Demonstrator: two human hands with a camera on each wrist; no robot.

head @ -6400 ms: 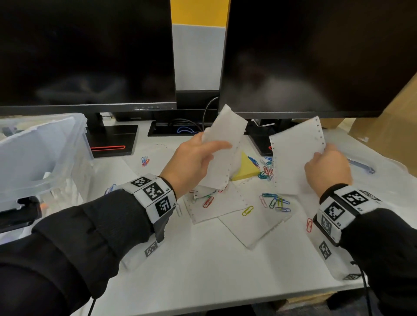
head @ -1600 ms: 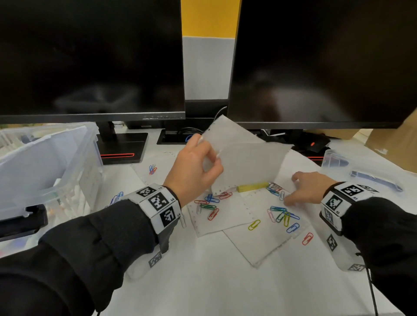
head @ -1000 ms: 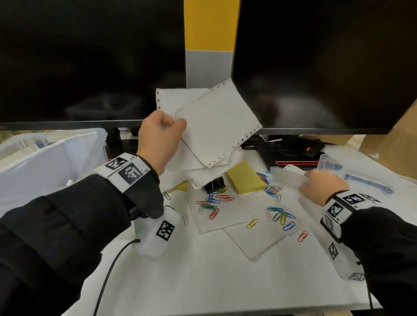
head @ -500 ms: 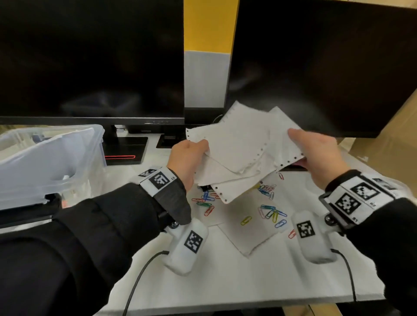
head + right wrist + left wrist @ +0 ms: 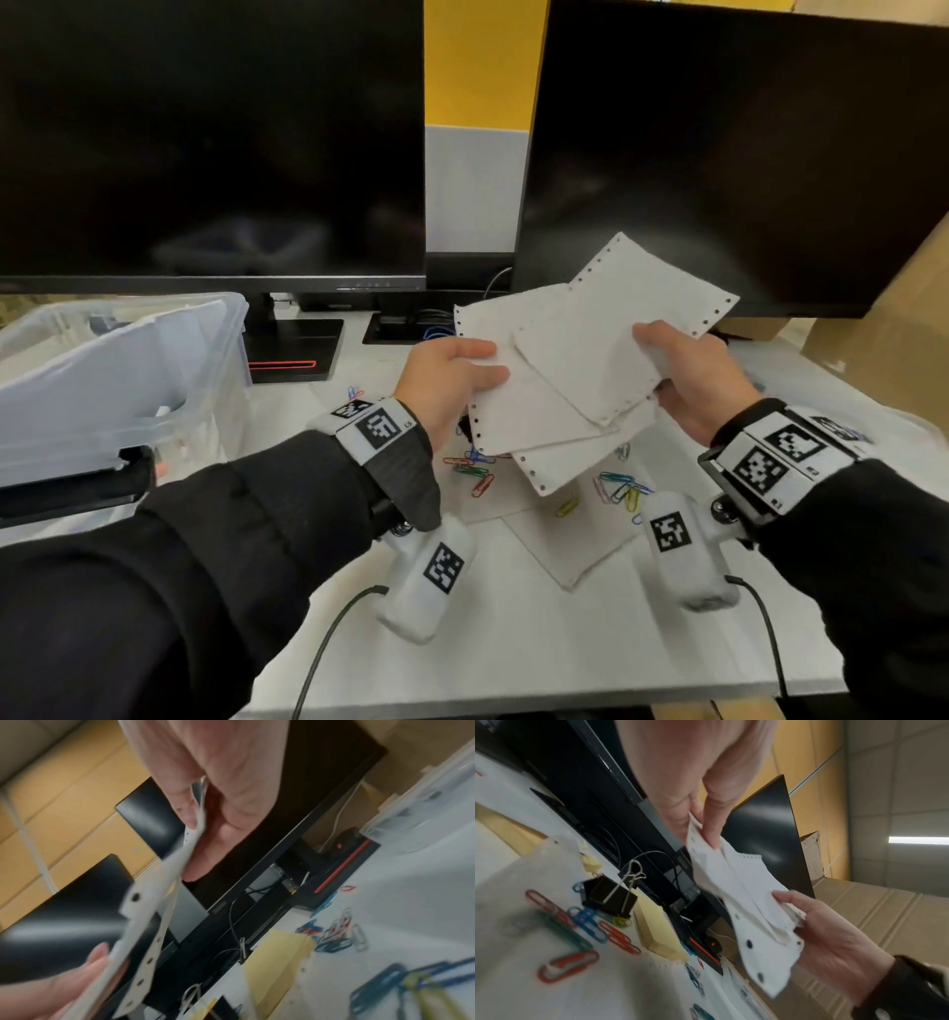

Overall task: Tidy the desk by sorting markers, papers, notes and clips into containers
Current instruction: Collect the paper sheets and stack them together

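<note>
Both hands hold a loose stack of white perforated papers point(image 5: 575, 370) in the air above the desk. My left hand point(image 5: 452, 383) pinches its left edge, thumb on top. My right hand point(image 5: 688, 375) pinches the right edge. The same stack of papers point(image 5: 741, 902) shows in the left wrist view, and its edge point(image 5: 164, 882) in the right wrist view. Below lie several coloured paper clips point(image 5: 475, 470) on more white sheets point(image 5: 570, 545). A yellow sticky note pad point(image 5: 654, 931) and a black binder clip point(image 5: 608, 894) sit near the monitors.
A clear plastic bin point(image 5: 118, 380) with papers stands at the left on the white desk point(image 5: 513, 642). Two dark monitors point(image 5: 205, 144) fill the back. A cardboard box point(image 5: 893, 329) is at the far right. A small clear container point(image 5: 421, 805) sits near the right monitor stand.
My left hand lifted the papers up, then brought them down to the middle. My right hand left the desk with another sheet and now grips the stack's right edge.
</note>
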